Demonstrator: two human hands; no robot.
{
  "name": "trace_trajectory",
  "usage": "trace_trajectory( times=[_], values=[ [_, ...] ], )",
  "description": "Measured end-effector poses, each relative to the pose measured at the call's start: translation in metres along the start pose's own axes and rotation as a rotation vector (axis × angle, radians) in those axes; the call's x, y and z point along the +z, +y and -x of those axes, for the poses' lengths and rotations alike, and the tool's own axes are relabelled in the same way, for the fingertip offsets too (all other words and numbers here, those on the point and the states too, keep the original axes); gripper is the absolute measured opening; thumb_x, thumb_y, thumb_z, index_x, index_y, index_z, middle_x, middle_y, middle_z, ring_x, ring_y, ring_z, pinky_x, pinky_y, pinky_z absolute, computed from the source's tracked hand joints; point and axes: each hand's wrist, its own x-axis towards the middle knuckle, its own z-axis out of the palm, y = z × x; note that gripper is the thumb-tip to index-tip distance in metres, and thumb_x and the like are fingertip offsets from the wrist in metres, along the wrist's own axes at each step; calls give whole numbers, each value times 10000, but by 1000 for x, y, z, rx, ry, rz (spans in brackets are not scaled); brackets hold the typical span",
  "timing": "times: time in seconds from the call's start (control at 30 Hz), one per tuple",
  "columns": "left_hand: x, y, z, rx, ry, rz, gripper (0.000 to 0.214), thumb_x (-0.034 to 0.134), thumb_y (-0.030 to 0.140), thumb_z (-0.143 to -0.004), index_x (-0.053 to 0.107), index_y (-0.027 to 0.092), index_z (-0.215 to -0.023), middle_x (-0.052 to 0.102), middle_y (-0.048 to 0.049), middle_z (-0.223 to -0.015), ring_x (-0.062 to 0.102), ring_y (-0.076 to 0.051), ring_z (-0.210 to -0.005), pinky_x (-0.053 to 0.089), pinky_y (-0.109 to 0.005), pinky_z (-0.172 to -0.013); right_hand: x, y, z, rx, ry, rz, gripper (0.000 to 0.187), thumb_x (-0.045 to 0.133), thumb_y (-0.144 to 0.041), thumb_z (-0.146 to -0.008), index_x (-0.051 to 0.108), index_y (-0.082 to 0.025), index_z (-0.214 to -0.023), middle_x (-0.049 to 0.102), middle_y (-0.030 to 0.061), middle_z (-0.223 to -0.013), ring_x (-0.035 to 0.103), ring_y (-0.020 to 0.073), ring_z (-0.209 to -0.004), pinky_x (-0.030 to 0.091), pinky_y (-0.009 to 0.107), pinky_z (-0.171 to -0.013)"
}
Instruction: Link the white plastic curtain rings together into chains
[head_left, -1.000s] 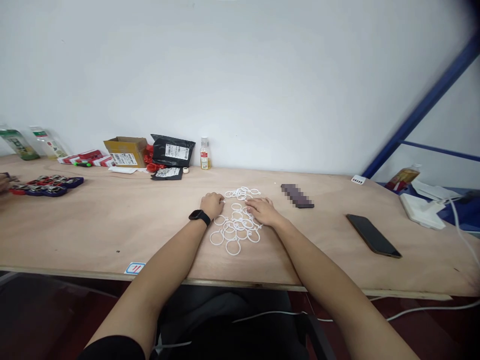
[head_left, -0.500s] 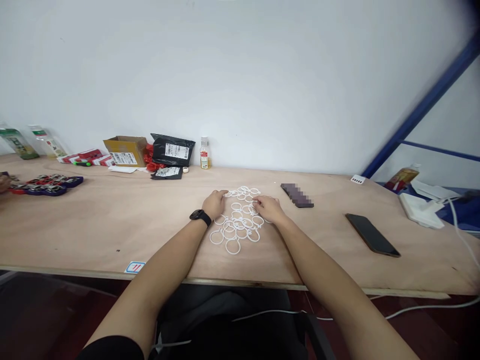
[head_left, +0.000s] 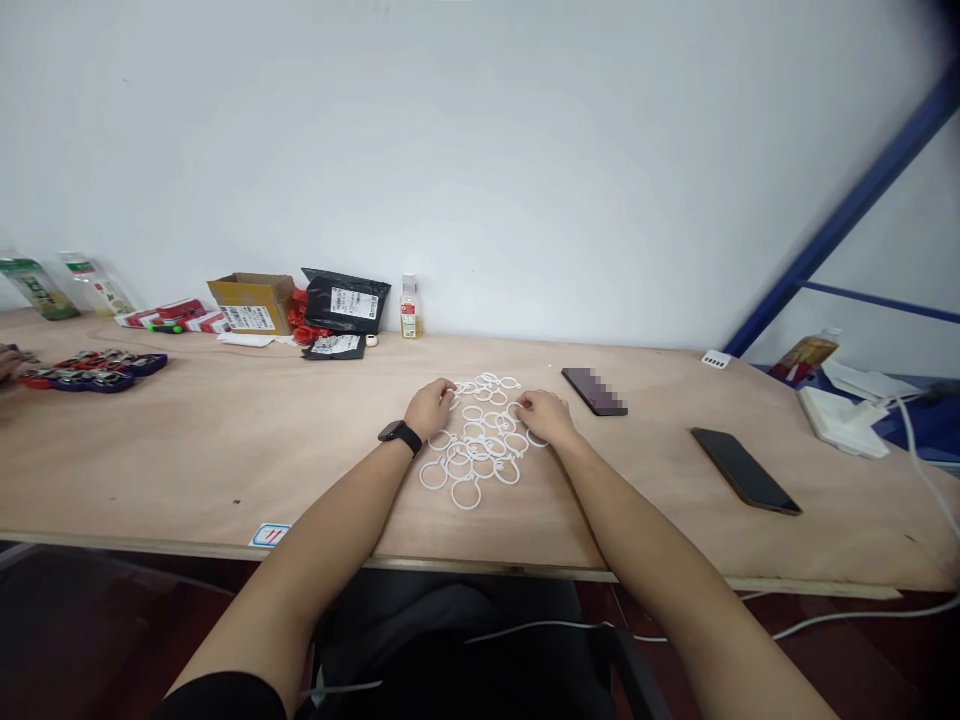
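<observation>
Several white plastic rings (head_left: 466, 492), each with a small loop or nub like a curtain ring, lie in a loose, overlapping cluster on the wooden table. At the cluster's far left edge is my left hand (head_left: 430, 407), fingers curled and closed at a white ring; the grip is partly hidden. A black watch is on that wrist. Across the cluster, my right hand (head_left: 547, 414) pinches the edge of another white ring (head_left: 514, 411) between thumb and finger. One more ring (head_left: 537, 439) lies partly under the right hand.
A dark flat object (head_left: 589, 390) and a phone (head_left: 745, 470) lie to the right. Along the wall stand a cardboard box (head_left: 259, 303), a black parcel (head_left: 346, 300) and a small bottle (head_left: 409, 308). Red and blue clustered items (head_left: 101, 371) lie at left, near another person's hand (head_left: 9, 361).
My right hand has shifted slightly to the right, away from the middle of the cluster, with a ring at its fingertips. My left hand has barely moved.
</observation>
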Motion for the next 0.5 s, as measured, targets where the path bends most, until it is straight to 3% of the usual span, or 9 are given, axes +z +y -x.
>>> trace_trajectory(
  times=[0.13, 0.27, 0.37, 0.5],
  values=[
    [0, -1, 0, -1, 3, -25, 229, 443, 230, -893, 613, 187, -1042, 681, -80, -1028, 616, -206, -925, 472, -333, -837, 0, 3, -1, 47, 52, -123, 176, 536, -307, -828, 684, -247, -901, 715, 19, -919, 618, 193, -873, 399, 288, -752],
    [-1, 0, 1, -33, -29, -33, 240, 424, 241, -904, 603, 193, -1057, 702, -65, -953, 634, -192, -870, 475, -313, -802, 0, 9, -2, 104, 79, -169, 275, 515, -280, -838, 647, -256, -1078, 715, 18, -898, 630, 190, -820, 400, 274, -690],
    [-2, 1, 1, -57, -79, 2, 235, 403, 258, -917, 586, 203, -1054, 715, -26, -814, 644, -175, -787, 473, -292, -761, -3, 10, -1, 107, 78, -121, 333, 481, -275, -856, 622, -259, -1157, 713, 35, -886, 632, 212, -848, 400, 284, -690],
    [-1, 0, 0, -62, -82, 42, 220, 413, 259, -910, 589, 205, -1032, 722, -9, -763, 648, -160, -741, 465, -271, -726, -9, 10, 2, 91, 89, 22, 314, 492, -325, -859, 667, -241, -1104, 678, 94, -1040, 609, 253, -943, 402, 327, -771]
  ],
)
